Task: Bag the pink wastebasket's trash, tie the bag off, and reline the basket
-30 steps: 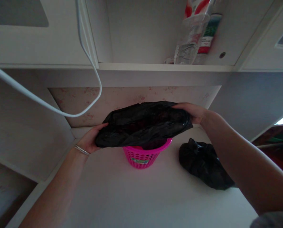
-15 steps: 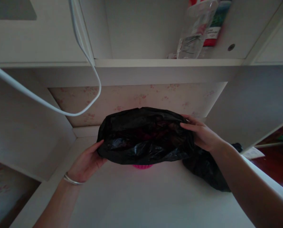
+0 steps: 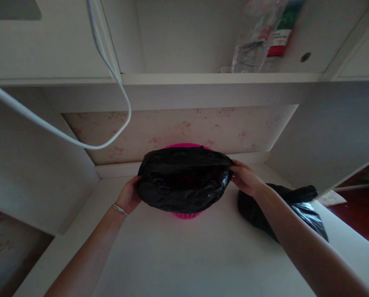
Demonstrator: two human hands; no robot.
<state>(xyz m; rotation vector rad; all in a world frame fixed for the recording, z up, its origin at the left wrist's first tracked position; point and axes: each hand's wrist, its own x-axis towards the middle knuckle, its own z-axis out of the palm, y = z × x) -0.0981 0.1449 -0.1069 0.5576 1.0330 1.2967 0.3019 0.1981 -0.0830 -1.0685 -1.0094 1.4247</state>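
Observation:
A black plastic bag (image 3: 184, 198) is spread wide at its mouth over a pink basket (image 3: 187, 215), whose rim shows behind the bag and whose perforated base shows in front. My left hand (image 3: 129, 195) grips the bag's left edge, fingers partly hidden behind the plastic; a silver bangle circles that wrist. On the opposite side, my right hand (image 3: 244, 177) pinches the bag's right edge. Dark folds fill the bag's inside, and what lies at the bottom cannot be made out.
A second black bag (image 3: 259, 210) lies on the white surface (image 3: 178, 255), partly behind my right forearm. A white cable (image 3: 130, 107) loops down at left. Plastic bottles (image 3: 249, 57) stand on the shelf above. White panels flank both sides.
Both hands have moved inward, and the bag's mouth has become narrower and rounder. The basket's pink rim now shows behind it. More of the second bag is visible.

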